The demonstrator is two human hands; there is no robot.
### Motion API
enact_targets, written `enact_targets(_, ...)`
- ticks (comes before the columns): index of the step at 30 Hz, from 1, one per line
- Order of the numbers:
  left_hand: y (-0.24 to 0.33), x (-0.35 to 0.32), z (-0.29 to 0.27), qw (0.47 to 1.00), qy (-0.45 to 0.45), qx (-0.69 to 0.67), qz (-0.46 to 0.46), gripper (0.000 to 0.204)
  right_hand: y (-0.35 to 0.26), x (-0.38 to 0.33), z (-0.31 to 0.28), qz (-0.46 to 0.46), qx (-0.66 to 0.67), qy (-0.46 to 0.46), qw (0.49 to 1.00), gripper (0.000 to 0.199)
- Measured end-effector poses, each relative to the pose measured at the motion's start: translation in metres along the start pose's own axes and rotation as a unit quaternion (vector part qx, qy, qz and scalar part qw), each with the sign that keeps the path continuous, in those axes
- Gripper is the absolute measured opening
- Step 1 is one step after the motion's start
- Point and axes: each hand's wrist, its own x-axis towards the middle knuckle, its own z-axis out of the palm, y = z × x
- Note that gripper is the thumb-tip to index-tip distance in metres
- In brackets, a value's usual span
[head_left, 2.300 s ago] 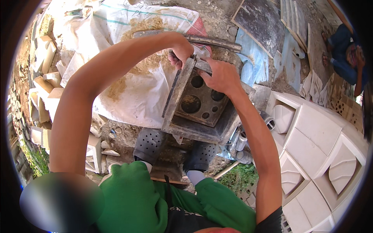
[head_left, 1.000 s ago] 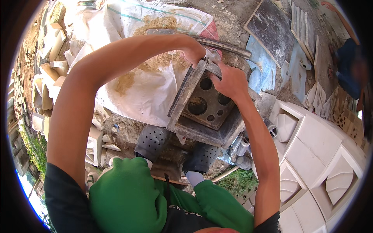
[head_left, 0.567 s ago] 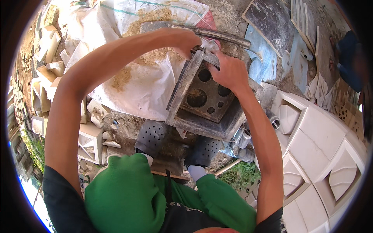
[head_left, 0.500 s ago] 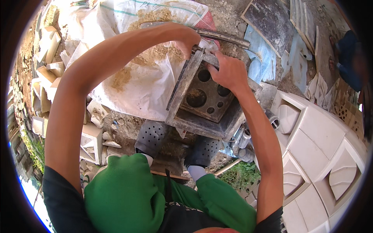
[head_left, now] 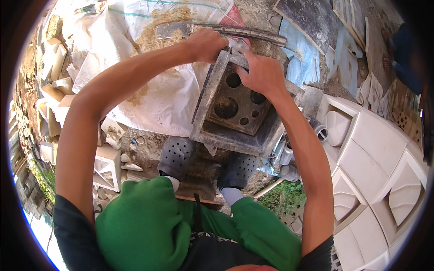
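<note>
In front of me stands a square, grey, box-shaped mould (head_left: pixel 235 141), its thick frame dusty and worn. Inside it lies a plate (head_left: pixel 242 101) with several round holes of different sizes. My right hand (head_left: pixel 262 74) grips the frame's far edge, thumb on the inner side. My left hand (head_left: pixel 208 44) is closed by the far left corner, knuckles up; its fingertips and whatever they hold are hidden. Just beyond the left hand lies a flat-ended metal bar (head_left: pixel 174 30) beside a long dark strip (head_left: pixel 253 33).
A white sack (head_left: pixel 167 104) strewn with sand spreads to the left. Pale moulded blocks (head_left: pixel 370 144) are stacked at right, near short metal cylinders (head_left: pixel 287 156). Broken blocks (head_left: pixel 108 165) lie left. My dark perforated shoes (head_left: pixel 177 153) are right below the mould. Dark boards (head_left: pixel 309 22) lie far right.
My left forearm has dropped lower and the left hand has turned knuckles-up at the corner, uncovering the flat-ended bar behind it. My right hand keeps its hold on the far edge.
</note>
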Motion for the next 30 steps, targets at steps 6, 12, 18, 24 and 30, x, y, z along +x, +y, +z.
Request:
enact_targets(6,-0.005,0.047,-0.038,0.790,-0.506,-0.261,-0.228,0.016,0.000,-0.002,0.001,-0.002,0.002,-0.013,1.000,0.037)
enact_targets(12,-0.006,0.045,-0.024,0.866,-0.429,-0.222,-0.132,0.012,0.014,-0.005,0.009,-0.043,-0.033,0.040,0.998,0.039)
enact_targets(18,-0.022,0.037,-0.020,0.887,-0.460,-0.032,0.002,0.042,0.007,0.000,0.002,-0.032,0.044,0.029,0.998,0.052)
enact_targets(24,0.002,-0.012,-0.027,0.994,-0.075,-0.071,-0.018,0.050,0.029,-0.059,-0.010,-0.133,0.081,0.301,0.941,0.049)
enact_targets(30,0.086,-0.066,-0.041,0.957,0.269,-0.022,-0.102,0.045,0.043,-0.215,0.004,0.174,0.220,0.273,0.920,0.027)
